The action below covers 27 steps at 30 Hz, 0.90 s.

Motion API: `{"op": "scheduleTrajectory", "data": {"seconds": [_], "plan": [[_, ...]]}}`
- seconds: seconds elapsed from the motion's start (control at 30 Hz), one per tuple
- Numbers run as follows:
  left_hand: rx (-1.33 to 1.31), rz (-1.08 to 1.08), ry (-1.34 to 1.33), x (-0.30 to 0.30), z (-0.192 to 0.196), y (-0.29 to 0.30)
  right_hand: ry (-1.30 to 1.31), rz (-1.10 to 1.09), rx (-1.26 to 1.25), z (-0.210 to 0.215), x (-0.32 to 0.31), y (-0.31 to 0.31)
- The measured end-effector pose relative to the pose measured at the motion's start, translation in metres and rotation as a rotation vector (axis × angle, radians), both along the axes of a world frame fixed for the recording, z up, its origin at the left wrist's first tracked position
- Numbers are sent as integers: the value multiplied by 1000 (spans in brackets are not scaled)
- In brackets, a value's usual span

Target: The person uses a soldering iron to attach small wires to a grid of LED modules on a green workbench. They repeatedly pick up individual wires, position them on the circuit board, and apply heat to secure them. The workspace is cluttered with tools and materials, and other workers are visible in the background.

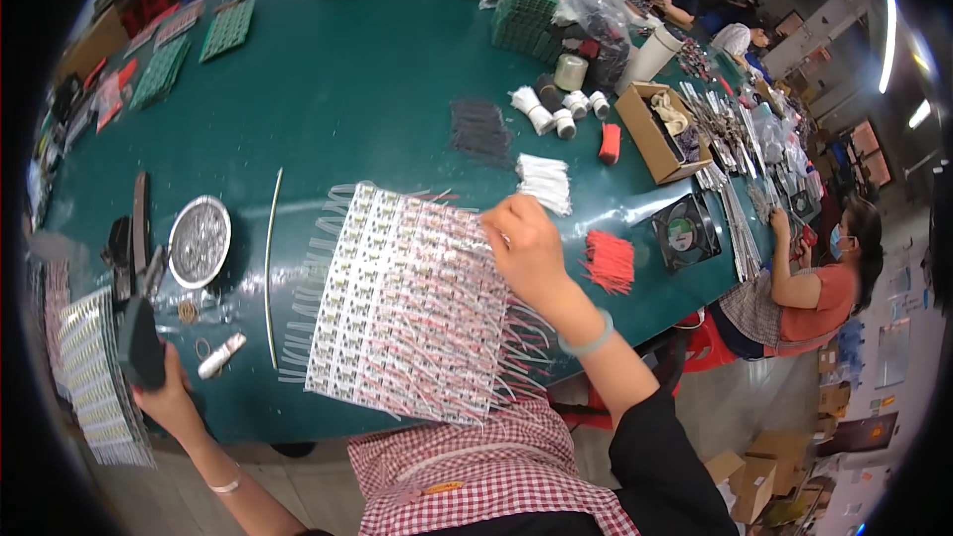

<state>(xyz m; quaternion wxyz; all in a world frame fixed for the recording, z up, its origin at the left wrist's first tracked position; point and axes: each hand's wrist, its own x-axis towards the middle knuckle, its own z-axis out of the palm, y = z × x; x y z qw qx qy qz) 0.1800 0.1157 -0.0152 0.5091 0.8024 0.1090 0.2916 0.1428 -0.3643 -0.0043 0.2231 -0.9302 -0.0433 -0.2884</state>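
A large white circuit board panel (397, 298) lies at the table's front edge, covered in rows of small parts with many thin white and red wires hanging off it. My right hand (526, 243) is over its upper right corner, fingertips pinched together; what they hold is too small to make out. At the far left my left hand (169, 392) is closed around a dark green, blocky tool (142, 342) whose exact kind I cannot tell. That tool is held up next to a stack of wired boards (99, 367).
A round dish of silvery material (200, 243) and a white tube (221, 355) lie left of the panel. Rightward are white wires (543, 184), red wires (609, 261), a fan (685, 231) and a cardboard box (660, 144). A co-worker (804, 283) sits at right.
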Motion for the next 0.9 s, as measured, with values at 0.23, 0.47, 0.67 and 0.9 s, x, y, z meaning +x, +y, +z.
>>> {"op": "scheduleTrajectory", "data": {"seconds": [0.23,0.47,0.67,0.9], "plan": [[-126,51,47,-20,-11,-43,-40,-92,-443,-51,81,-81],[-33,28,-6,-30,60,-119,-56,-112,-502,-69,131,-87],[-39,-18,12,-22,58,-137,-45,-95,-474,-68,132,-83],[-4,-12,368,-6,-22,-59,-75,-97,-403,-65,130,-84]]}}
